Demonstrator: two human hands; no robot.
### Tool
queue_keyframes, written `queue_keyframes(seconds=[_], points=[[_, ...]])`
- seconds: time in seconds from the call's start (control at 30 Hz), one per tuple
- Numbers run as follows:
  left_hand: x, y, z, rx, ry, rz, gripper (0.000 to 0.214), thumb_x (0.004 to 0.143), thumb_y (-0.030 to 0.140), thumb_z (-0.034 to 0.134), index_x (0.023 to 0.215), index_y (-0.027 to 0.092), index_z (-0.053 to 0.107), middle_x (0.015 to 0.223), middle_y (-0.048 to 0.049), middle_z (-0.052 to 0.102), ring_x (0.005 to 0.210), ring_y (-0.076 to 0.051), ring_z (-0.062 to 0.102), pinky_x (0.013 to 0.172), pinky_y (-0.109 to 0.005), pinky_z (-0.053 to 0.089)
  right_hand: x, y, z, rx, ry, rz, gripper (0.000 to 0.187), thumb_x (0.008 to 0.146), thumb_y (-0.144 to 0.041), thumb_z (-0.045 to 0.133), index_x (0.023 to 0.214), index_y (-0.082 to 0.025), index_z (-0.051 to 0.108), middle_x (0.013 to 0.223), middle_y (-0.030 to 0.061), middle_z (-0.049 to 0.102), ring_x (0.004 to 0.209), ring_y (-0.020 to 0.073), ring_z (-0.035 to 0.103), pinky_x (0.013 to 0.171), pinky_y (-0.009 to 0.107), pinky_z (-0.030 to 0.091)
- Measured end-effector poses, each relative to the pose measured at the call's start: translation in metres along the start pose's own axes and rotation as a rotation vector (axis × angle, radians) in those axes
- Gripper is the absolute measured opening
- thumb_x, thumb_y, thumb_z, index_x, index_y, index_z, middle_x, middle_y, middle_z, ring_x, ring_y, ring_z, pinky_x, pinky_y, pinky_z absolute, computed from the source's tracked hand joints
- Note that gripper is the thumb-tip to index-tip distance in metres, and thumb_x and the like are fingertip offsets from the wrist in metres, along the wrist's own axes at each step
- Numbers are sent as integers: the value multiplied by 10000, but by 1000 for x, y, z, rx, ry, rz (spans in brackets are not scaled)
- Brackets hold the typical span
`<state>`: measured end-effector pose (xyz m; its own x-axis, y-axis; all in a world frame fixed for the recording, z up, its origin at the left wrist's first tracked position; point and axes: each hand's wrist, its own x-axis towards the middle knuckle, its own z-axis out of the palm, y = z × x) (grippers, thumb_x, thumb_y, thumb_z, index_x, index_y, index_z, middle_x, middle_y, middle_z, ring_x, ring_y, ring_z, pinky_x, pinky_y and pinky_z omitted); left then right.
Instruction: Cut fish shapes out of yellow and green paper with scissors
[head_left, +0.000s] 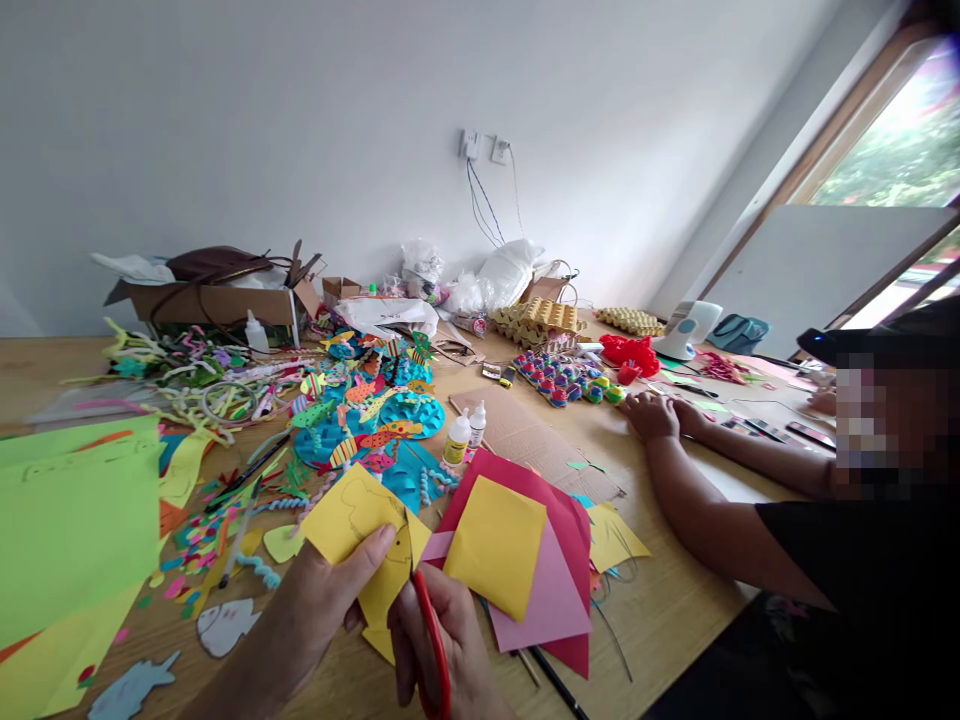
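My left hand [330, 590] pinches a piece of yellow paper [352, 515] with pencil lines and a small drawn eye on it. In my right hand [450, 620] are red-handled scissors [436, 650], their blades at the right part of the drawn sheet. Just right of them, a yellow square of paper [499, 540] lies over pink paper [544, 590] and red paper [566, 510]. Left of my left hand are a white paper fish [227, 626] and a pale blue paper fish [133, 690].
Two glue bottles [457, 437] stand behind the paper stack on cardboard [536, 440]. Colourful paper fish [379, 435] cover blue shapes at centre left. Green sheets [82, 530] lie at left. Another person's arms [690, 490] rest on the table at right.
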<state>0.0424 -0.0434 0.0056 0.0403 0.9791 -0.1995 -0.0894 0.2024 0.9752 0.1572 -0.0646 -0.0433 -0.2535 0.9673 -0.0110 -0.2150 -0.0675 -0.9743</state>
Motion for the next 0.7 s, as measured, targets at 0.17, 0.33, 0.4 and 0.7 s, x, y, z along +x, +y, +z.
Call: queue_keyframes(seconds=[0.17, 0.33, 0.4, 0.7], points=[[1, 0, -3, -9, -37, -31, 222, 713, 430, 644, 755, 216, 598, 551, 54, 532, 447, -125, 477, 530, -264, 484, 0, 2, -2, 1, 1, 14, 577, 757, -734, 452, 610, -177, 431, 411, -73, 370, 267, 22, 291, 281, 143, 173], [1, 3, -3, -18, -54, -51, 230, 698, 415, 658, 808, 216, 622, 596, 36, 582, 521, -156, 552, 562, -272, 490, -2, 3, -3, 6, -25, 0, 575, 769, -725, 446, 652, -163, 475, 414, -76, 369, 280, 33, 320, 274, 137, 175], [1, 4, -3, -25, -56, -67, 239, 683, 418, 671, 801, 215, 627, 634, 20, 610, 586, -178, 589, 554, -265, 494, -3, 3, -4, -12, -26, 1, 571, 779, -719, 440, 647, -163, 468, 396, -78, 367, 278, 31, 312, 278, 133, 178], [2, 8, -9, 28, -59, 7, 206, 682, 407, 681, 746, 215, 643, 639, -2, 656, 785, -245, 641, 624, -266, 519, -5, -7, -14, -134, -31, 40, 560, 768, -716, 471, 619, -177, 431, 433, -81, 356, 304, 30, 327, 283, 124, 222]])
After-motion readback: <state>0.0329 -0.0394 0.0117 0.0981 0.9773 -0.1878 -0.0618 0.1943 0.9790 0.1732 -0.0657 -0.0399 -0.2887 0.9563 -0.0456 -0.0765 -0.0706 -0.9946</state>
